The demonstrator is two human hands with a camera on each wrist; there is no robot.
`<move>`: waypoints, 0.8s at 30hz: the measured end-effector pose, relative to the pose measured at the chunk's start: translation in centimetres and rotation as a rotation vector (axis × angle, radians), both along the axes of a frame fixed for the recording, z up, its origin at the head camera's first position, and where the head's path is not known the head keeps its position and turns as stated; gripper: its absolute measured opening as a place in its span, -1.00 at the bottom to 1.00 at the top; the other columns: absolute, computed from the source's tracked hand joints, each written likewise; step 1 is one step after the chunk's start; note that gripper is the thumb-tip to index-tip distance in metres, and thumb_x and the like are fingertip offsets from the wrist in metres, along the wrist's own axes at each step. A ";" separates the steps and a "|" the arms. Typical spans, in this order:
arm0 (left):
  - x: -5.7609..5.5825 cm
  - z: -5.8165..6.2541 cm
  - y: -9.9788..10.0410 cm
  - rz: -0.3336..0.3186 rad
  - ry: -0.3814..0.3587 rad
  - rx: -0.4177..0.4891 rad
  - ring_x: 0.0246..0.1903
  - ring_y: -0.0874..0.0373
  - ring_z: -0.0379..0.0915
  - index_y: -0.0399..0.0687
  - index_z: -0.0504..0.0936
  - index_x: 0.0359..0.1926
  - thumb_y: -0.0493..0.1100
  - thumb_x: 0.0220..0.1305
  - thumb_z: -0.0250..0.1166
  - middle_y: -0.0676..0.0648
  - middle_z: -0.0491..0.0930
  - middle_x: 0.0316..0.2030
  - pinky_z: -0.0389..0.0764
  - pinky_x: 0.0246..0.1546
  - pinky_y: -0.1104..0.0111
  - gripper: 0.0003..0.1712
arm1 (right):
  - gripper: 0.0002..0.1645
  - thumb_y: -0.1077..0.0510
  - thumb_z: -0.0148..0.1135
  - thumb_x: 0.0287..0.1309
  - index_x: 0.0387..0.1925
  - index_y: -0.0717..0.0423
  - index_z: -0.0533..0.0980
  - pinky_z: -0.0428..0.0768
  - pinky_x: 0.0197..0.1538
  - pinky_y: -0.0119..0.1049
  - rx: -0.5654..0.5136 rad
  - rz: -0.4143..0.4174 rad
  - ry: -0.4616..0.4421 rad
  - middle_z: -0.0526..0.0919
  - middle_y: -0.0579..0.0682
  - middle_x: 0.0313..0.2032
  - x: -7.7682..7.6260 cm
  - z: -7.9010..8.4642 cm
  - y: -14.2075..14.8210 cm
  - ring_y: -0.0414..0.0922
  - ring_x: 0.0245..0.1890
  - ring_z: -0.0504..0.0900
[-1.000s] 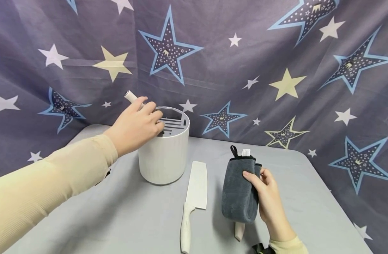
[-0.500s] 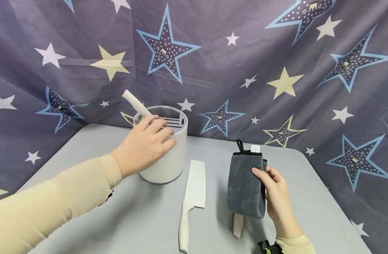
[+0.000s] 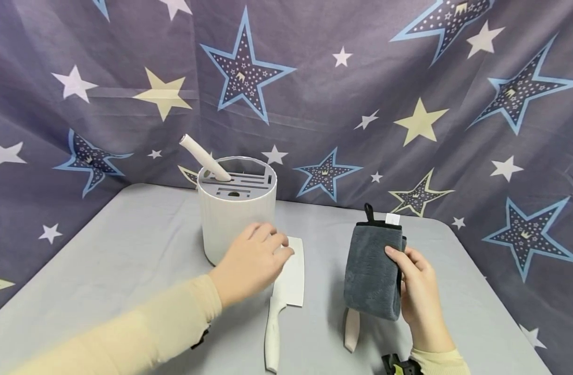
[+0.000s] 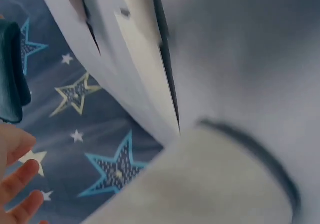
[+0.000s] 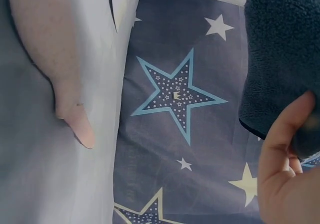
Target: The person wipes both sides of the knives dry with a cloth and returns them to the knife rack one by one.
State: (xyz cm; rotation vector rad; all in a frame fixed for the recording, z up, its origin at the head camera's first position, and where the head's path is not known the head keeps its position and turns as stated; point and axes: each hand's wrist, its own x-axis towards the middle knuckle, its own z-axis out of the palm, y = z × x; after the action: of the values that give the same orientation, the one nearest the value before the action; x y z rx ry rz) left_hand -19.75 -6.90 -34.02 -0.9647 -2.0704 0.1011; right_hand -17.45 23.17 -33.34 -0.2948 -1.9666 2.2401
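Observation:
My left hand point(image 3: 256, 260) is over the table, in front of the white knife block point(image 3: 235, 224), with its loosely bent fingers overlapping the blade of a white cleaver point(image 3: 293, 276). It holds nothing. A knife with a pale handle point(image 3: 204, 157) sits tilted in one of the block's slots. On the right, my right hand point(image 3: 420, 291) grips a folded dark grey towel point(image 3: 373, 271) by its right edge, thumb across the front. Below the towel shows the pale handle of another knife point(image 3: 352, 330), its other end hidden behind the cloth.
The cleaver lies flat on the grey-covered table point(image 3: 127, 260), handle toward me. Further slots and a round hole show in the block's top insert point(image 3: 235, 194). Behind the table hangs a purple-grey curtain point(image 3: 286, 67) with star prints.
My left hand has let go of the knife handle at the block and moved right and down toward the cleaver. My right hand has shifted the towel slightly to the right.

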 end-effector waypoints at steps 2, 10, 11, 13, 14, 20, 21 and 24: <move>0.3 -0.8 0.9 0.023 -0.063 0.021 -0.15 0.09 0.48 0.13 0.71 -0.23 -0.10 0.20 0.32 0.10 0.64 -0.24 0.47 -0.08 0.24 -0.89 | -0.89 0.07 0.24 0.32 -0.21 0.00 0.52 0.63 -0.40 -0.35 -0.010 0.002 -0.002 0.62 -0.20 -0.45 0.0 -0.1 0.0 -0.26 -0.53 0.61; 2.5 -3.4 4.2 0.078 -0.307 -0.083 -0.19 0.17 0.46 0.21 0.66 -0.05 0.12 0.26 0.30 0.14 0.62 -0.16 0.43 -0.26 0.35 -0.72 | -0.94 0.08 0.22 0.34 -0.25 -0.04 0.54 0.63 -0.38 -0.36 -0.037 0.005 -0.025 0.63 -0.20 -0.46 0.5 -0.7 0.4 -0.26 -0.52 0.62; 2.8 -3.6 4.5 0.082 -0.338 -0.100 -0.19 0.18 0.45 0.22 0.65 -0.04 0.14 0.26 0.30 0.15 0.62 -0.15 0.42 -0.26 0.36 -0.70 | -0.94 0.07 0.22 0.34 -0.25 -0.05 0.54 0.63 -0.39 -0.36 -0.036 0.005 -0.024 0.63 -0.20 -0.47 0.5 -0.8 0.4 -0.26 -0.53 0.61; 3.4 -3.8 5.1 0.086 -0.394 -0.121 -0.20 0.19 0.44 0.23 0.66 -0.03 0.15 0.27 0.30 0.15 0.61 -0.15 0.41 -0.29 0.38 -0.70 | -0.94 0.07 0.22 0.34 -0.26 -0.06 0.55 0.62 -0.40 -0.36 -0.038 0.008 -0.019 0.62 -0.21 -0.47 0.4 -0.9 0.5 -0.26 -0.54 0.61; 3.7 -3.9 5.5 0.087 -0.413 -0.122 -0.21 0.19 0.44 0.22 0.66 -0.04 0.15 0.26 0.30 0.15 0.61 -0.16 0.40 -0.30 0.40 -0.70 | -0.94 0.07 0.22 0.34 -0.26 -0.06 0.55 0.62 -0.41 -0.36 -0.041 0.007 -0.016 0.62 -0.21 -0.48 0.4 -0.9 0.5 -0.26 -0.54 0.61; 4.7 -4.4 7.7 0.045 -0.483 -0.083 -0.27 0.24 0.43 0.31 0.66 -0.04 0.14 0.26 0.31 0.16 0.61 -0.22 0.38 -0.39 0.46 -0.74 | -0.95 0.08 0.23 0.33 -0.27 -0.06 0.56 0.63 -0.43 -0.35 -0.043 0.011 -0.013 0.63 -0.20 -0.49 0.2 -0.9 0.3 -0.26 -0.56 0.61; 4.8 -4.4 8.0 0.035 -0.491 -0.075 -0.28 0.25 0.42 0.33 0.66 -0.05 0.14 0.27 0.30 0.17 0.60 -0.24 0.38 -0.38 0.47 -0.76 | -0.95 0.08 0.23 0.33 -0.26 -0.06 0.56 0.63 -0.42 -0.35 -0.042 0.013 -0.016 0.64 -0.20 -0.48 0.2 -0.9 0.3 -0.25 -0.56 0.61; 5.1 -4.5 9.1 0.016 -0.520 -0.067 -0.35 0.27 0.37 0.37 0.67 -0.09 0.15 0.29 0.29 0.18 0.57 -0.31 0.36 -0.42 0.50 -0.80 | -0.94 0.06 0.23 0.33 -0.25 -0.07 0.55 0.64 -0.41 -0.34 -0.036 0.016 -0.028 0.64 -0.20 -0.48 0.2 -0.9 0.3 -0.25 -0.55 0.63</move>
State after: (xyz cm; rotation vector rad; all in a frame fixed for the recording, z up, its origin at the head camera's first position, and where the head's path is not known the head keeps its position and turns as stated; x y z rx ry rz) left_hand -14.69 2.23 -38.49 -1.0998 -2.5614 -0.0827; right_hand -17.24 23.44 -34.29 -0.3184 -1.9507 2.2958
